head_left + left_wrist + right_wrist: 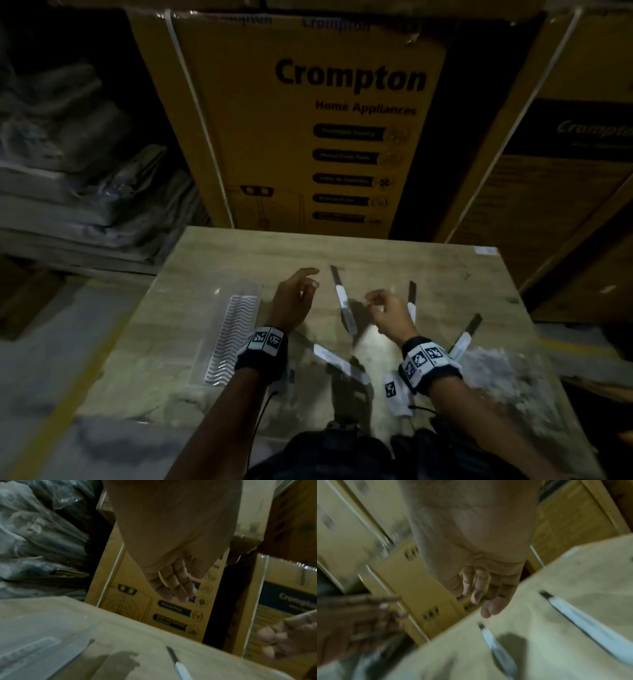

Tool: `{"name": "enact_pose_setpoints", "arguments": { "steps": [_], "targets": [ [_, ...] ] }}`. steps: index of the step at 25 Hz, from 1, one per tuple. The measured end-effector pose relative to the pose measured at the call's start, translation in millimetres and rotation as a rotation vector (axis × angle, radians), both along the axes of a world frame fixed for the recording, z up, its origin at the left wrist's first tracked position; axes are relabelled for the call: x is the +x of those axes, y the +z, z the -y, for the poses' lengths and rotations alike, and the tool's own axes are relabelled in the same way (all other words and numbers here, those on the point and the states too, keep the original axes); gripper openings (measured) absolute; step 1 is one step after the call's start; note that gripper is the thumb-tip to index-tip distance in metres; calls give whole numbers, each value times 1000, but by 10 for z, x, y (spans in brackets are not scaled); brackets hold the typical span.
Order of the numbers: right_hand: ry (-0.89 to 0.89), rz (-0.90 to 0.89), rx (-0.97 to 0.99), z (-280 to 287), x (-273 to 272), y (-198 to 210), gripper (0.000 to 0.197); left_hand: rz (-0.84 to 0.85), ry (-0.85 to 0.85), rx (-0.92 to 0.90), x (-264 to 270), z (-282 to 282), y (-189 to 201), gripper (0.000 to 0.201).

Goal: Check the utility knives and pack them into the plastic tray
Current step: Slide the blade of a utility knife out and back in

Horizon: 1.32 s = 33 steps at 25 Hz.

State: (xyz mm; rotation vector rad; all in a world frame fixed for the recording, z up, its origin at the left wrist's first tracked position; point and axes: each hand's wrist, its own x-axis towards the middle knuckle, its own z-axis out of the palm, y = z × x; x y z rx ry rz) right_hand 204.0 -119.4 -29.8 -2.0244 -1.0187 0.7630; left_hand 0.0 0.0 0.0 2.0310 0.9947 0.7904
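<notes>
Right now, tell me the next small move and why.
Probably lower the right hand onto the knife lying between the hands and pick it up to check: both it and the left hand hold nothing, and the plastic tray shows no knives.

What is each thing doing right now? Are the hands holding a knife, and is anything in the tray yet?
Left hand: above the table, fingers relaxed, holding nothing.
Right hand: above the table, fingers loosely curled, holding nothing.
White-handled utility knives: lying loose on the wooden table, dark blades out.
Clear plastic tray: flat on the table; no knife visible in it.
Brown cardboard box: standing behind the table.
</notes>
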Motion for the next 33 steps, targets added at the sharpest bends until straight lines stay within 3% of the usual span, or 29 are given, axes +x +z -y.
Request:
{"name": "enact_pose_setpoints", "arguments": {
  "steps": [2, 4, 9, 10, 11, 15, 20, 26, 33],
  "targets": [
    [75, 72, -190, -49, -230, -158, 14, -67, -5, -73, -141, -67, -161, 32],
    [162, 122, -399, -37, -442, -290, 29, -152, -43, -100, -244, -54, -284, 32],
    [357, 404, -579, 185, -622, -553, 43, -173, -91, -83, -285, -39, -340, 34],
    [313, 410, -640, 4, -1058, -816, 46, -218, -133, -148, -599, -370, -566, 34],
    [292, 455, -661, 60, -1064, -831, 47, -223, -137, -170, -576, -362, -541, 35],
    [221, 374, -573, 276, -977, -972, 47, -205, -132, -235, -539, -301, -550, 34],
    [-6, 179, -360, 270, -814, -877, 23, -146, -159, -190, -353, -207, -501, 31],
    [-45, -55, 113, 203, -351, 80, 19, 48, -151, -164, 151, 52, -190, 23],
    [36, -255, 349, 635, -90, 1123, 20, 368, -90, -267, 690, 619, 693, 19]
  ]
}}
